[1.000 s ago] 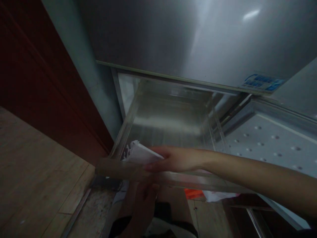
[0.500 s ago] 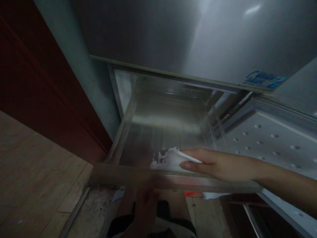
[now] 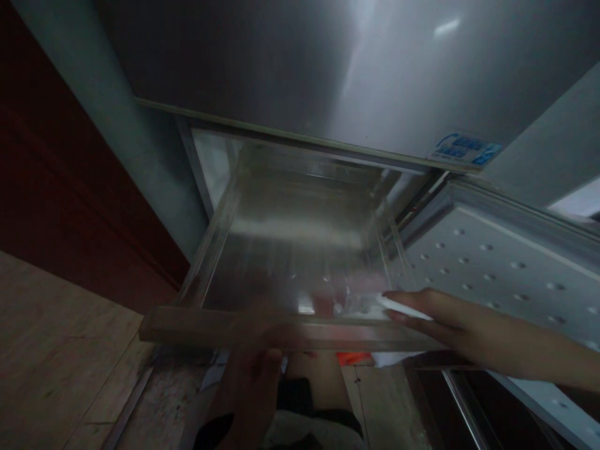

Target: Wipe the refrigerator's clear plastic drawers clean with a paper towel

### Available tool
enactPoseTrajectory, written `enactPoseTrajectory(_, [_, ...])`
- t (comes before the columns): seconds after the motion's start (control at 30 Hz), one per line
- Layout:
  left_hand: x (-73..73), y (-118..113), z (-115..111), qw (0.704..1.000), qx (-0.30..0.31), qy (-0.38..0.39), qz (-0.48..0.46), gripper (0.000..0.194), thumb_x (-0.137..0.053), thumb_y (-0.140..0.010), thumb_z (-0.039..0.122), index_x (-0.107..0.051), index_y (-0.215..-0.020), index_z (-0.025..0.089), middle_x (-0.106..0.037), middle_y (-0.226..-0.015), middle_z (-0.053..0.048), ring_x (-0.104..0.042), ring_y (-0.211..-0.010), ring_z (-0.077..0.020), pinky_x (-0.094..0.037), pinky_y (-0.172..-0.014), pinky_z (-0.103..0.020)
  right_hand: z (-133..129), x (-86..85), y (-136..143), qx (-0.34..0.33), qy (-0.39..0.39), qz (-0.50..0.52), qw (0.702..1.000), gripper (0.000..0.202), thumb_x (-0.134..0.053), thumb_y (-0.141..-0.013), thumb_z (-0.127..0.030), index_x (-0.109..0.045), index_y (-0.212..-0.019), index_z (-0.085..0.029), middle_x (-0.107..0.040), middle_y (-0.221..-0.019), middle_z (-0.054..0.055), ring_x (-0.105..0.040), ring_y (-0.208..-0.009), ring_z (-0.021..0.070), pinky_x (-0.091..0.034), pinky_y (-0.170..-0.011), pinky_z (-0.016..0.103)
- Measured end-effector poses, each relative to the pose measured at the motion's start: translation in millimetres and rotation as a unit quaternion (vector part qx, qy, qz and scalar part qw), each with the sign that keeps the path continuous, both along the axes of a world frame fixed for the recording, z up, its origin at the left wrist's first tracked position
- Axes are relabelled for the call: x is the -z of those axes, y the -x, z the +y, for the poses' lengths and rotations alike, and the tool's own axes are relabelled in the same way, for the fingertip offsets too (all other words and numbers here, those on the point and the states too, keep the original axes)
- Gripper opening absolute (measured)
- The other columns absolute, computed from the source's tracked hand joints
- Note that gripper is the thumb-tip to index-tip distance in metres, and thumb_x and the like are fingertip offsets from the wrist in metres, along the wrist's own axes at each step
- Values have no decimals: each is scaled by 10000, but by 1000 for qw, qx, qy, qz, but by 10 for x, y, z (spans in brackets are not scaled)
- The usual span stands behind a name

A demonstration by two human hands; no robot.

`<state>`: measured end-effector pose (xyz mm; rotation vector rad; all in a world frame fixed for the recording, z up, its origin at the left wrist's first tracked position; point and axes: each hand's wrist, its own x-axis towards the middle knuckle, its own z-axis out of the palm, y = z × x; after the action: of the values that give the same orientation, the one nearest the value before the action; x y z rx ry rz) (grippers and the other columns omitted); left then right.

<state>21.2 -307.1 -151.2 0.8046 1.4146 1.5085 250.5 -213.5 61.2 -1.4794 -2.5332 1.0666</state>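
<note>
A clear plastic drawer (image 3: 197,323) is pulled out from a metal-fronted cabinet or fridge compartment. My right hand (image 3: 431,312) is at the drawer's right front corner, fingers closed on a thin white scraper-like piece (image 3: 404,307) whose end points into the drawer. Whitish, wet-looking matter (image 3: 359,304) lies by its tip. Below the drawer's front edge, at the centre, my left hand (image 3: 262,369) is blurred and dim; its fingers are partly hidden behind the front panel, and their grip cannot be made out.
Above the drawer hangs a grey metal door (image 3: 290,69) with a blue sticker (image 3: 464,149). An open white dimpled door (image 3: 506,262) stands at the right. A dark red panel (image 3: 70,206) is at the left, over tiled floor (image 3: 60,350).
My right hand has moved right along the drawer's front with the white piece, and less white matter shows there. The view has shifted slightly, moving the drawer left in the picture.
</note>
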Motion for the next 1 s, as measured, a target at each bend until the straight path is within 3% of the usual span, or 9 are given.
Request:
enactPoseTrajectory(0.07, [9, -9, 5, 1000, -8, 2, -9, 439, -683, -751, 597, -675, -573, 196, -656, -592, -29, -597, -613, -184, -544, -697, -306, 34, 38, 236, -45, 45, 32, 997, 482, -392, -942, -522, -722, -1092, -204, -750, -1005, 81, -669, -968, 224, -539, -883, 348])
enactPoseTrajectory(0.17, [-28, -63, 19, 1000, -14, 2, -14, 420, -670, -760, 596, -720, -681, 187, -716, -695, -44, -637, -696, -211, -530, -740, -317, 125, 126, 604, -108, 95, 73, 987, 403, -387, -963, -409, -689, -1037, -153, -721, -976, 85, -632, -897, 189, -505, -855, 312])
enactPoseTrajectory(0.33, [-40, -153, 27, 997, -75, 9, 9, 343, -656, -777, 534, -731, -765, 200, -732, -811, -48, -651, -814, -233, -511, -831, -335, 252, 339, 1243, -142, 193, 134, 961, 273, -402, -980, -279, -635, -1002, -139, -684, -922, 50, -569, -779, 138, -471, -745, 272])
enactPoseTrajectory(0.5, [69, -137, -12, 997, -59, 39, 41, 320, -651, -748, 513, -739, -725, 206, -729, -765, -56, -653, -766, -236, -527, -782, -337, 320, 417, 1536, -180, 191, 149, 953, 197, -431, -974, -225, -535, -814, -173, -551, -781, -17, -476, -720, 108, -422, -703, 240])
enactPoseTrajectory(0.6, [40, -191, -58, 997, -39, 40, 56, 326, -659, -717, 509, -761, -733, 199, -757, -823, -85, -680, -813, -267, -542, -815, -372, 310, 340, 1380, -201, 202, 139, 948, 202, -425, -986, -253, -558, -860, -167, -592, -855, 7, -518, -791, 122, -436, -756, 254])
enactPoseTrajectory(0.77, [-175, -312, -75, 999, 17, 27, 20, 362, -631, -750, 520, -733, -626, 195, -742, -711, -73, -678, -730, -254, -553, -775, -367, 213, 152, 846, -194, 160, 97, 963, 313, -388, -1007, -334, -630, -1071, -145, -679, -1056, 79, -602, -946, 168, -463, -892, 307])
enactPoseTrajectory(0.87, [-260, -312, -69, 999, 19, 40, -13, 398, -659, -721, 558, -695, -563, 194, -700, -620, -46, -633, -619, -216, -543, -646, -322, 148, 69, 469, -154, 112, 55, 980, 424, -360, -999, -463, -664, -1076, -178, -699, -1031, 69, -627, -958, 191, -485, -907, 328])
enactPoseTrajectory(1.0, [-239, -257, -47, 997, -39, 60, -10, 377, -724, -668, 545, -677, -532, 196, -652, -560, -18, -604, -608, -195, -551, -688, -311, 67, 13, -60, -55, 64, 1, 996, 522, -359, -956, -586, -729, -1012, -223, -737, -954, 69, -673, -889, 221, -545, -855, 357])
